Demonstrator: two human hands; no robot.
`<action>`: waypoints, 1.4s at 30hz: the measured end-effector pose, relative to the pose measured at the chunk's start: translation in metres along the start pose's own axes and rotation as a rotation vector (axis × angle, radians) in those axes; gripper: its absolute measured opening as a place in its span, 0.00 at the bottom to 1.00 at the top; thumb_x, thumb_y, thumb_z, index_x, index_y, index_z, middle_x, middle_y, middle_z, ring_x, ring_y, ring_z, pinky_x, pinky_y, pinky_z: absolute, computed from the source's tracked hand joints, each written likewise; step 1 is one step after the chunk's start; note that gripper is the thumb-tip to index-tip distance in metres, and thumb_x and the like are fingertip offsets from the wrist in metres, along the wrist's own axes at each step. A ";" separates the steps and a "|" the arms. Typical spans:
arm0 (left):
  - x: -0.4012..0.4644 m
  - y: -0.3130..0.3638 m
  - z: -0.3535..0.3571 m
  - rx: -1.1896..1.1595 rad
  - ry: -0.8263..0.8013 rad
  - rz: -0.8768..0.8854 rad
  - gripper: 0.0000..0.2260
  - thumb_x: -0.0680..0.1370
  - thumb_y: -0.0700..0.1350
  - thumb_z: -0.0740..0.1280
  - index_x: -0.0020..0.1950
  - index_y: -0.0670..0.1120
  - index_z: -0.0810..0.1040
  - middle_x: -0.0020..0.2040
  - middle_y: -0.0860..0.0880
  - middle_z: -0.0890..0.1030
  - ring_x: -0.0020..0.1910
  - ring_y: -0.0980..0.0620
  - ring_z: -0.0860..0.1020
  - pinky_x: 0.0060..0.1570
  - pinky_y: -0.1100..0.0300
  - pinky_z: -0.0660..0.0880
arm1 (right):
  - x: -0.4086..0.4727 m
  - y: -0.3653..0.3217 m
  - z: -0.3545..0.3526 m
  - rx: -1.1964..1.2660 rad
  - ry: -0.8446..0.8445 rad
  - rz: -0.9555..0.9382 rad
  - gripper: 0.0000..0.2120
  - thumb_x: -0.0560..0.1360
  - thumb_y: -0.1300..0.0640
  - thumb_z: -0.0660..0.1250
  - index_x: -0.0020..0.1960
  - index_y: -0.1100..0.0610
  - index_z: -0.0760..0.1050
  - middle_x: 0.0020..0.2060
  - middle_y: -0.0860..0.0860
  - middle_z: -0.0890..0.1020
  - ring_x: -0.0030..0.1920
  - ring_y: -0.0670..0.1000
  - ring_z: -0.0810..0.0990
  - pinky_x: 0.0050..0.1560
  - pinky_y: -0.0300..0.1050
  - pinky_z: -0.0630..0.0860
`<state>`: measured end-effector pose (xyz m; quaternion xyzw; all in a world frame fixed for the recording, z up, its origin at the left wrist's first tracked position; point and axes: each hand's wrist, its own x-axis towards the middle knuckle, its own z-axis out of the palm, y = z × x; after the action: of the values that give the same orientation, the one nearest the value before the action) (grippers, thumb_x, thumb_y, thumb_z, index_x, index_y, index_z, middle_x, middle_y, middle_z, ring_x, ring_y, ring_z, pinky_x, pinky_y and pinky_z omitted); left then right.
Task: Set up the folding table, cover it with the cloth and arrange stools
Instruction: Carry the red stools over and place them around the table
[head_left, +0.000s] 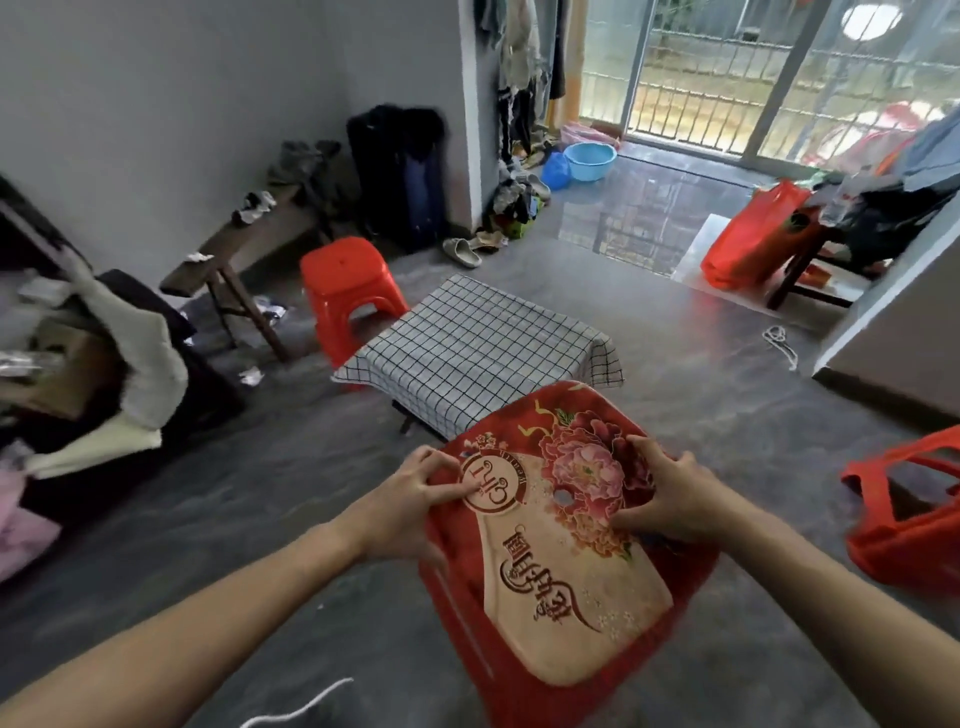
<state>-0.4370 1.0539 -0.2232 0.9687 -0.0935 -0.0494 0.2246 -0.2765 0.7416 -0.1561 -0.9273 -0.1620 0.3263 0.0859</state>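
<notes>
Grey floor, checked-cloth table, flower-printed red stool

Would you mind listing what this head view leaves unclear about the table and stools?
- Folding table: top and frame hidden under the checked cloth.
- Plain red stool: near legs hidden behind the cloth.
- Patterned stool, gripped by left hand and right hand: legs hidden beneath its seat.

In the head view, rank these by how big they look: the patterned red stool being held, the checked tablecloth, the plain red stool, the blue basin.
1. Patterned red stool, largest, partly from nearness.
2. Checked tablecloth.
3. Plain red stool.
4. Blue basin, smallest, and farthest away.
</notes>
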 end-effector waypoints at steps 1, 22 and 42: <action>-0.015 -0.009 -0.003 -0.006 0.022 -0.025 0.42 0.60 0.68 0.75 0.73 0.63 0.66 0.67 0.55 0.64 0.70 0.51 0.57 0.69 0.46 0.66 | 0.005 -0.016 0.003 -0.021 -0.005 -0.026 0.55 0.58 0.29 0.73 0.75 0.35 0.45 0.65 0.59 0.67 0.65 0.62 0.70 0.62 0.60 0.74; -0.204 -0.205 -0.027 0.068 0.126 -0.416 0.41 0.62 0.60 0.78 0.73 0.59 0.67 0.68 0.50 0.66 0.72 0.43 0.57 0.70 0.50 0.62 | 0.134 -0.285 0.116 -0.114 -0.165 -0.399 0.58 0.52 0.23 0.68 0.75 0.34 0.44 0.67 0.60 0.66 0.67 0.63 0.69 0.64 0.63 0.72; -0.190 -0.435 0.087 0.013 0.013 -0.676 0.40 0.67 0.68 0.68 0.76 0.65 0.55 0.72 0.55 0.56 0.77 0.47 0.43 0.66 0.38 0.69 | 0.366 -0.401 0.243 -0.196 -0.259 -0.457 0.54 0.63 0.32 0.72 0.76 0.38 0.40 0.69 0.59 0.60 0.69 0.64 0.62 0.64 0.63 0.70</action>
<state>-0.5654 1.4388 -0.4845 0.9466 0.2340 -0.1144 0.1899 -0.2600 1.2594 -0.4487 -0.8211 -0.4075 0.3970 0.0458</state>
